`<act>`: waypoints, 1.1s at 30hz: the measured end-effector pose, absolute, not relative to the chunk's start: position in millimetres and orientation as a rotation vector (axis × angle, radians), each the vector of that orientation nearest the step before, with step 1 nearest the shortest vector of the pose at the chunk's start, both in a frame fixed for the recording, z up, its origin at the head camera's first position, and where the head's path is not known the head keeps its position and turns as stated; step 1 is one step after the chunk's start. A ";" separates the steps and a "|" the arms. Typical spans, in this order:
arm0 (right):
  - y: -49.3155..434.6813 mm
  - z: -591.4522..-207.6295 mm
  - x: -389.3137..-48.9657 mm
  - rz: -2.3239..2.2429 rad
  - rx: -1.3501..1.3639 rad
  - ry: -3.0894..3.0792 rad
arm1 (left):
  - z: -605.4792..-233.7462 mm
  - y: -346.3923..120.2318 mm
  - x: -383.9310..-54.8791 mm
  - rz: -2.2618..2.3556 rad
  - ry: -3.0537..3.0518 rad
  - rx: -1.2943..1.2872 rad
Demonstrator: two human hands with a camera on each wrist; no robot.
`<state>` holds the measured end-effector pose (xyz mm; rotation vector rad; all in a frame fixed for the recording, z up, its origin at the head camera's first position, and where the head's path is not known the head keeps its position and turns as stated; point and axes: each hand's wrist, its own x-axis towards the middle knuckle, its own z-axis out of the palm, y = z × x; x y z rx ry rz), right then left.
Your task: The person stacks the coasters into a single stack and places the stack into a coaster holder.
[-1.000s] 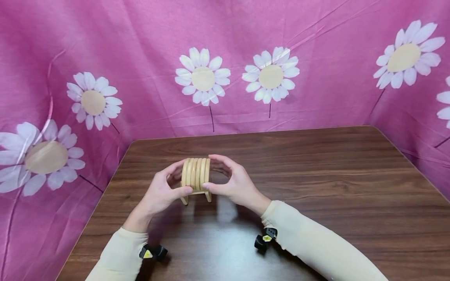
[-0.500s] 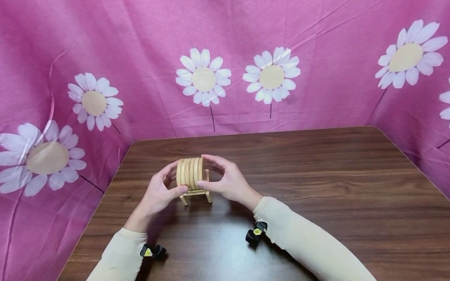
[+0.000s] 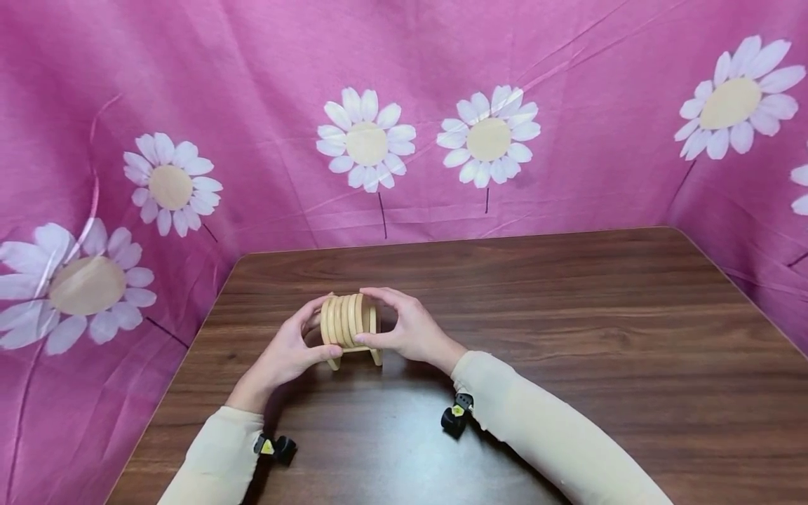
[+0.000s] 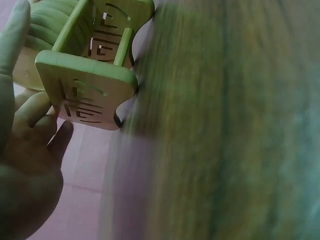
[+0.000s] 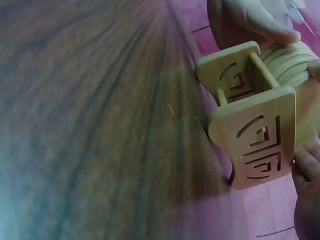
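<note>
Several round, pale wooden coasters (image 3: 341, 321) stand on edge, packed side by side in a row. My left hand (image 3: 284, 358) grips the left end of the row, thumb in front and fingers behind. From the other side my right hand (image 3: 413, 330) holds the right end, its thumb at the front edge. Under the coasters is a wooden coaster holder (image 5: 255, 135) with cut-out end panels and crossbars. In the left wrist view the coasters (image 4: 45, 25) show at the holder's upper side, between its end panels. The far fingers are partly hidden behind the row.
The holder stands on a dark brown wood-grain table (image 3: 568, 315). A pink cloth (image 3: 265, 105) with large white daisies hangs behind and along both sides. Small black cameras are strapped to the left wrist (image 3: 275, 447) and right wrist (image 3: 456, 415).
Both hands first shifted slightly left with the coasters, then came down with them toward the holder. More of the holder's right panel shows now beside the row.
</note>
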<state>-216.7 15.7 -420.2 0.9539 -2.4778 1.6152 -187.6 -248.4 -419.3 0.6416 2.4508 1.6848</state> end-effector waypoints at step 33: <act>3.3 -421.5 -198.9 1.284 1.017 -2.619 | -410.0 -254.1 -195.7 1.333 2.521 0.714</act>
